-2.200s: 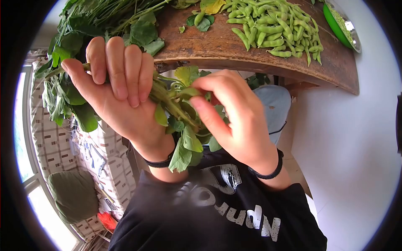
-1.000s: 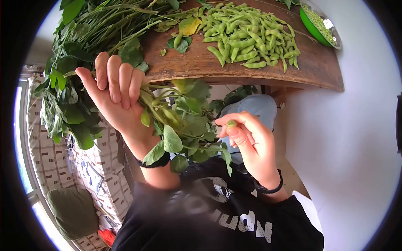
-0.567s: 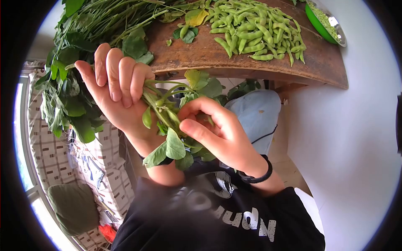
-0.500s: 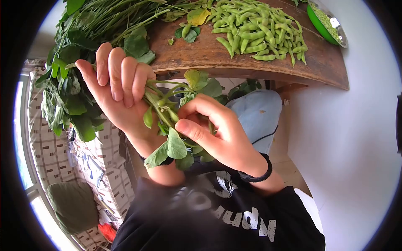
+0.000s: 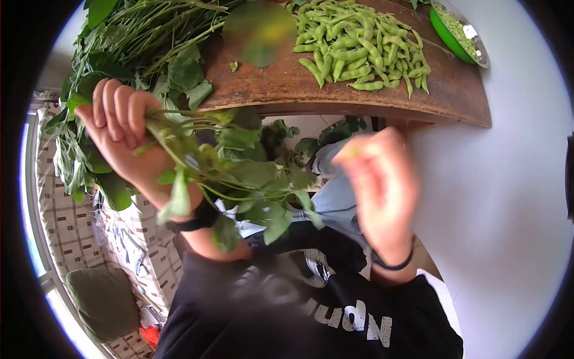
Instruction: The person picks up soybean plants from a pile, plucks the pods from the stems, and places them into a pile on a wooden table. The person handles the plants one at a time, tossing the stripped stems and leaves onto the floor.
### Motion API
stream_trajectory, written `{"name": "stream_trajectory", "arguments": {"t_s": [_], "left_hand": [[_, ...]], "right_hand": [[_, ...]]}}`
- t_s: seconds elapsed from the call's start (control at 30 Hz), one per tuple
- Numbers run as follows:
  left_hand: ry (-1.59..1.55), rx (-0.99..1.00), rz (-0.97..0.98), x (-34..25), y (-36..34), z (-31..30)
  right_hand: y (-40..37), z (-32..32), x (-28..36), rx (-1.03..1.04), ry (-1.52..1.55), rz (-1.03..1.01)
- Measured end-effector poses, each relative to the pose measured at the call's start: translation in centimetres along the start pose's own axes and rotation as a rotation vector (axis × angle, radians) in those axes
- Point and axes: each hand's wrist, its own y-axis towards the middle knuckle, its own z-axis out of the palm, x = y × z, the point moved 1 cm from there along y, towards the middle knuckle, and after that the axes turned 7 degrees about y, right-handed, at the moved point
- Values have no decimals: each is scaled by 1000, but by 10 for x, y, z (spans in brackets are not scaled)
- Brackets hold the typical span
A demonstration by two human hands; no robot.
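Observation:
On the left, my left hand (image 5: 122,122) is closed round the stalk of a leafy soybean plant (image 5: 257,176), whose stems and leaves hang across in front of my body. My right hand (image 5: 382,191) is off to the right, apart from the plant and smeared by motion. Its fingertips are pinched, and a small yellow-green bit, seemingly a soybean pod (image 5: 351,152), shows between them. Ahead, a heap of green soybean pods (image 5: 365,51) lies on the brown wooden table (image 5: 257,84).
A pile of cut soybean plants (image 5: 161,33) covers the table's left side and droops over its edge. At the far right sits a green-and-silver bowl (image 5: 451,36) holding small green beans. The white wall (image 5: 502,179) stands close on the right.
My right hand has left the plant and moved right, a small green bit at its fingertips. My left hand has shifted left with the plant, whose leaves now spread wider.

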Motion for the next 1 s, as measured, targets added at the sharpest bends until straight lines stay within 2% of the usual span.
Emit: {"name": "stream_trajectory", "arguments": {"t_s": [0.07, 0.13, 0.17, 0.2, 0.23, 0.27, 0.33, 0.37, 0.43, 0.47, 0.53, 0.67, 0.73, 0.83, 0.87, 0.97, 1.0], "left_hand": [[-132, 40, -67, 14, -1, -1], [-199, 46, -96, 24, -9, 7], [-228, 67, -114, 25, -12, 11], [-223, 74, -112, 25, -13, 14], [-233, 104, -101, 23, -15, 17], [-238, 120, -92, 22, -19, 18], [-256, 124, -67, 22, -22, 22], [-287, 138, -51, 21, -23, 23], [-286, 167, -66, 19, -23, 22], [-270, 166, -65, 19, -24, 24], [-253, 161, -68, 21, -26, 25], [-296, 186, -93, 21, -27, 25], [-242, 175, -81, 19, -27, 23], [-221, 152, -63, 18, -27, 20], [-222, 151, -61, 18, -28, 20], [-234, 141, -67, 20, -27, 19], [-277, 78, -67, 18, -26, 17]], "right_hand": [[44, -20, 3, -176, -195, -204], [77, -31, -14, -236, -497, -252], [83, -31, -24, -229, -640, -215], [78, -23, -11, -189, -548, -99], [67, -8, 6, -132, -312, 57], [53, 5, 3, 19, -184, -28], [31, 30, 2, 367, 138, -22], [21, 46, -6, 354, 244, 27], [13, 61, -5, 442, 233, 262], [14, 65, -5, 436, 242, 264], [13, 70, -4, 575, 401, 322], [7, 74, -9, 616, 610, 362], [5, 71, -10, 564, 713, 489], [-1, 66, -21, 518, 692, 404], [-1, 62, -23, 561, 675, 395], [-8, 57, -22, 504, 748, 423], [-12, 56, -25, 502, 744, 422]]}}
